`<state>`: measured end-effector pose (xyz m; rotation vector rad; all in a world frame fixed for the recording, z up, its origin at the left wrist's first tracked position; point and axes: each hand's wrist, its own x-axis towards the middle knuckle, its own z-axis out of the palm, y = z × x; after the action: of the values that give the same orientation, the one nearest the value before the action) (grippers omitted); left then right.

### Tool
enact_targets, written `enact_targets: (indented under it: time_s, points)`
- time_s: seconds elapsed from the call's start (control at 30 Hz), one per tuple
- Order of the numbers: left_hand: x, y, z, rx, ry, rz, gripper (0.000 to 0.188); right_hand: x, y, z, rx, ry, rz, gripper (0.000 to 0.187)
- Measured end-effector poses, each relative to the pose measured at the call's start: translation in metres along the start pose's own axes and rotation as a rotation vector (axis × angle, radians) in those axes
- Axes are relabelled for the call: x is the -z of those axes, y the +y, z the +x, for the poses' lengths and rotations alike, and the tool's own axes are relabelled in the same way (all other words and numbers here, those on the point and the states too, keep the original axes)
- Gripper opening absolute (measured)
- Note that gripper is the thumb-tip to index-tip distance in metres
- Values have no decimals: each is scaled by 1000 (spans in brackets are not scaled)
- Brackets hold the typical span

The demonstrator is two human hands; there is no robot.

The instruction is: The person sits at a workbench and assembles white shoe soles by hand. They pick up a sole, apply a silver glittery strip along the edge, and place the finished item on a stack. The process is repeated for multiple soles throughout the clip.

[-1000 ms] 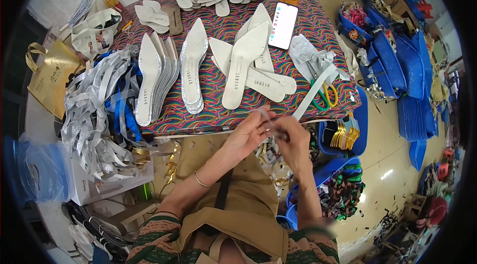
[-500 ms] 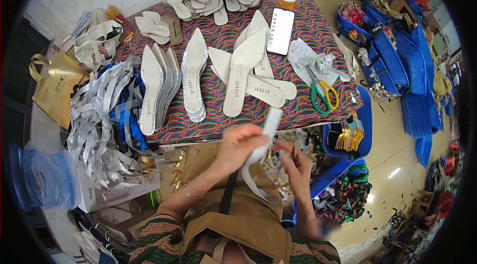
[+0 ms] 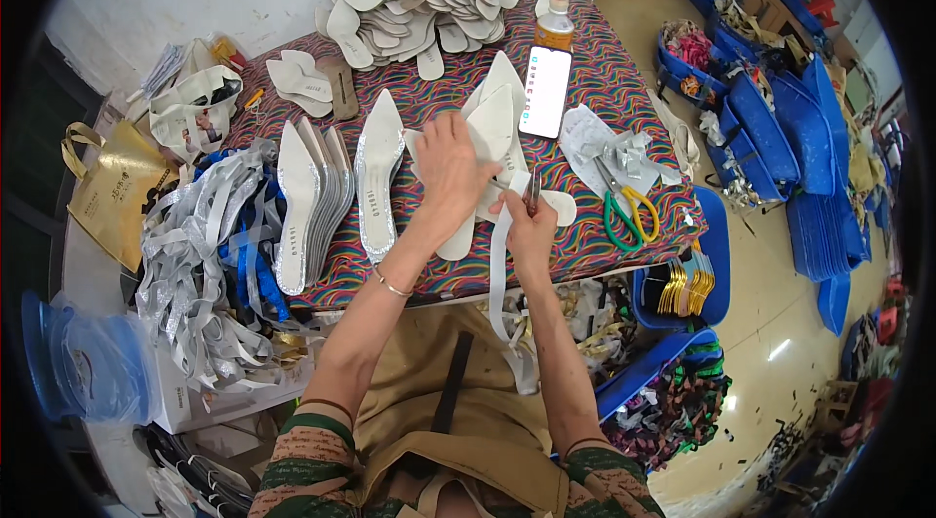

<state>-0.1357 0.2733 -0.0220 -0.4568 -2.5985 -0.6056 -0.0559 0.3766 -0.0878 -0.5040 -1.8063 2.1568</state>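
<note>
My left hand [image 3: 451, 167] is closed over a pale pointed shoe insole [image 3: 495, 123] on the pile at the table's middle, its thumb reaching toward the right hand. In my right hand [image 3: 526, 235], fingers are closed on a white strip [image 3: 497, 269] that hangs past the table edge to my lap. A slim dark tool [image 3: 533, 189] sticks up from the same fingers; its exact kind is unclear. Left of the hands lie an insole with a glittery silver edge [image 3: 379, 172] and a fanned stack of similar insoles [image 3: 300, 211].
A phone [image 3: 545, 92], an orange-labelled bottle [image 3: 554, 26] and green-and-yellow-handled scissors [image 3: 624, 216] sit at the right. Many insoles [image 3: 414, 16] are heaped at the back. Silver strips [image 3: 200, 255] hang at the left. A blue bin [image 3: 717, 269] stands by the table's right corner.
Both hands have moved forward from above my lap onto the insole pile. The left has let go of the strip and grips an insole; the right now holds the strip beside it.
</note>
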Motion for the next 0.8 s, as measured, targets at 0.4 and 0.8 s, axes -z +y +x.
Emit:
enact_targets:
  time_s: [0.4, 0.8]
  points:
    - [87, -8, -70, 754, -183, -1444, 27, 17, -20, -18, -112, -86, 148, 20]
    - [110, 13, -158, 876, -306, -1606, 20, 42, -69, -111, 213, -282, -179, 20]
